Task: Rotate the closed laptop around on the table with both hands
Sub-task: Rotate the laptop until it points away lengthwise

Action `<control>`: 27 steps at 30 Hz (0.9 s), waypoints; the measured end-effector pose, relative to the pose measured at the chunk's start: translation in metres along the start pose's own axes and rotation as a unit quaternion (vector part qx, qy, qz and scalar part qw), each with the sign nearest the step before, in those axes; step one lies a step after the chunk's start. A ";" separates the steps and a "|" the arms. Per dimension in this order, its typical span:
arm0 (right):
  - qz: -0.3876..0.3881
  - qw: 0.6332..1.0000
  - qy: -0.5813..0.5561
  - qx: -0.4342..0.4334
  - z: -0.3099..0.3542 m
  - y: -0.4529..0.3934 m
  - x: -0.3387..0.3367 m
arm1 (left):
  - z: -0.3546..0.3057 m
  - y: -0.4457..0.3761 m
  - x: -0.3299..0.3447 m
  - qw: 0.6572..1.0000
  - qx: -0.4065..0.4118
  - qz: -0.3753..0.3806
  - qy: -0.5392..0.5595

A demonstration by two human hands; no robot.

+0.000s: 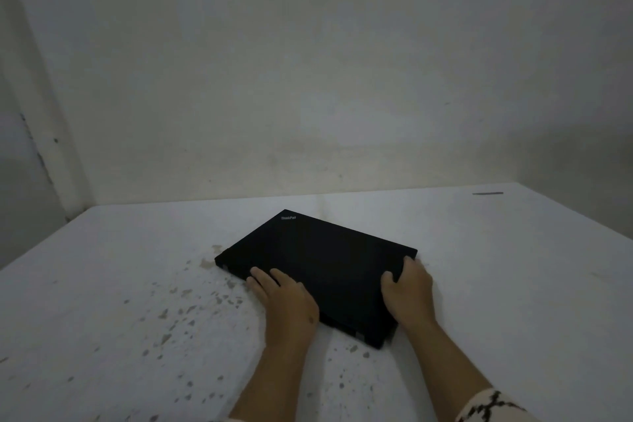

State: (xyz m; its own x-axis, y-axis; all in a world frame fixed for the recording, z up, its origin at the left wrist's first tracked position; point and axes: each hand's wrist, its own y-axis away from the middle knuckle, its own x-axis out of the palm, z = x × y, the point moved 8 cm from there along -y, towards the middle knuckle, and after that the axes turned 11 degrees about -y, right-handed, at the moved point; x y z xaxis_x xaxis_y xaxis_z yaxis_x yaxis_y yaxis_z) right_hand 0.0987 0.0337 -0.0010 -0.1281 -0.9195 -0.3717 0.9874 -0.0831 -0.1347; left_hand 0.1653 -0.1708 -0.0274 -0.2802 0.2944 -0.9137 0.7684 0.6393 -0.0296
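Your left hand (pixel 287 305) lies flat on the closed black laptop (pixel 318 260), palm down over its near-left edge, fingers (pixel 263 276) stretched forward across the lid. That grip is wide and pressing, not closed around anything. Your right hand (pixel 409 291) has a narrower grip: the fingers curl over the laptop's right edge, just short of its far-right corner, with the thumb (pixel 388 279) resting on the lid, so the edge sits pinched between thumb and fingers.

The laptop lies flat on the white desk (pixel 496 284), lid shut, turned at an angle so one corner points toward you between your two wrists and the opposite corner, with the small logo (pixel 288 217), points away beyond your left fingertips. Most of the lid stretches ahead of both grips.

To the left of your left grip and beneath your forearms the desk surface is speckled with chipped, worn patches (pixel 185 312). Far beyond your right grip, near the desk's back edge, lies a thin dark strip (pixel 487 193). A patterned sleeve cuff (pixel 489 404) shows on your right forearm.
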 end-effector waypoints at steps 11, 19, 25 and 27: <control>0.044 0.995 0.076 -0.045 -0.001 -0.050 0.005 | -0.001 0.015 0.005 0.998 -0.011 0.028 0.060; 0.046 0.990 0.121 -0.064 -0.004 -0.071 0.009 | -0.005 0.006 0.005 0.997 -0.023 0.042 0.058; 0.034 0.986 0.153 -0.060 -0.008 -0.065 0.005 | -0.001 -0.001 0.004 0.995 -0.010 0.043 0.089; 0.023 0.985 0.162 -0.055 -0.009 -0.060 0.002 | 0.001 -0.005 0.001 0.994 0.004 0.046 0.103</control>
State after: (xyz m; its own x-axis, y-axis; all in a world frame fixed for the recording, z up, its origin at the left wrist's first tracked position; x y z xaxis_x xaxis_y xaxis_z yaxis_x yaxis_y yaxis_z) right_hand 0.0381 0.0401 -0.0016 -0.1249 -0.7494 -0.6502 0.9788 0.0140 -0.2043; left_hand 0.1617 -0.1743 -0.0284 -0.3203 0.4915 -0.8098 0.8003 0.5979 0.0464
